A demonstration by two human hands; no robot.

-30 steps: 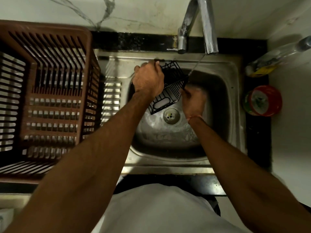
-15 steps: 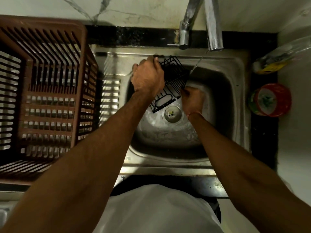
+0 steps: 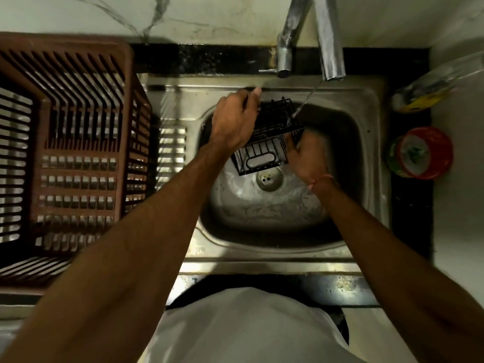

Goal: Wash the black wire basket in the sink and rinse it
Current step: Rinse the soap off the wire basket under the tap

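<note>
Rinse step: left hand (image 3: 231,121) grips the black wire basket (image 3: 269,137), right hand (image 3: 305,153) rubs it under the tap (image 3: 328,40); next, turn it.

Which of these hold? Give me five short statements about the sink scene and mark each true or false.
1. Water runs from the tap onto the black wire basket. True.
2. The basket rests flat on the sink floor. False: both hands hold it tilted above the drain.
3. The left hand grips the basket's upper left side. True.
4. The brown plastic crate sits right of the sink. False: it stands on the left.
5. The right hand rests on the tap. False: it holds the basket's right side.
</note>
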